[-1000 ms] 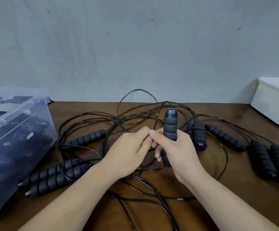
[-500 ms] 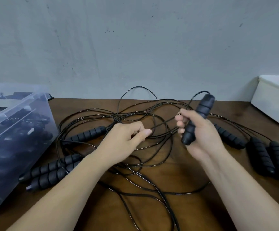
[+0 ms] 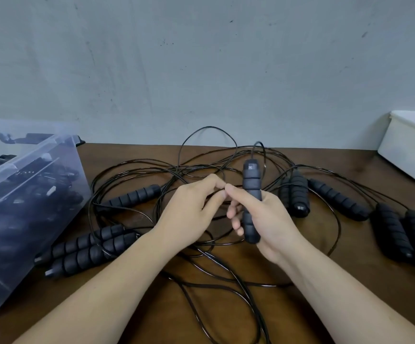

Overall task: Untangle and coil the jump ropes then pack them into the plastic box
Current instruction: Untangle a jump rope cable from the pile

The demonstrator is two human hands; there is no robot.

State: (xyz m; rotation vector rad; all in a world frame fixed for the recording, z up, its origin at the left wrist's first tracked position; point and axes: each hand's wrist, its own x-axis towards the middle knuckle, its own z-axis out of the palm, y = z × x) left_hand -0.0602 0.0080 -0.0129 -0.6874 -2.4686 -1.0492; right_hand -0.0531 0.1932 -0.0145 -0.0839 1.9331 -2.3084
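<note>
A tangle of thin black jump-rope cords (image 3: 201, 167) lies on the brown table (image 3: 350, 256), with several black ribbed foam handles around it. My right hand (image 3: 268, 219) grips one handle (image 3: 251, 184) upright above the tangle. My left hand (image 3: 191, 209) is just left of it and pinches a cord between thumb and forefinger, fingertips touching my right forefinger. A clear plastic box (image 3: 15, 207) at the left holds dark coiled ropes.
Two handles (image 3: 87, 252) lie side by side near the box, one more handle (image 3: 132, 198) behind them. Other handles lie at the right, including a pair (image 3: 405, 234) near the table's right edge. A white bin (image 3: 412, 147) stands at the back right. A grey wall runs behind the table.
My right hand swung out to the right with the handle, then came back to the middle and stood it upright. My left hand kept its pinch on the cord and now meets the right again.
</note>
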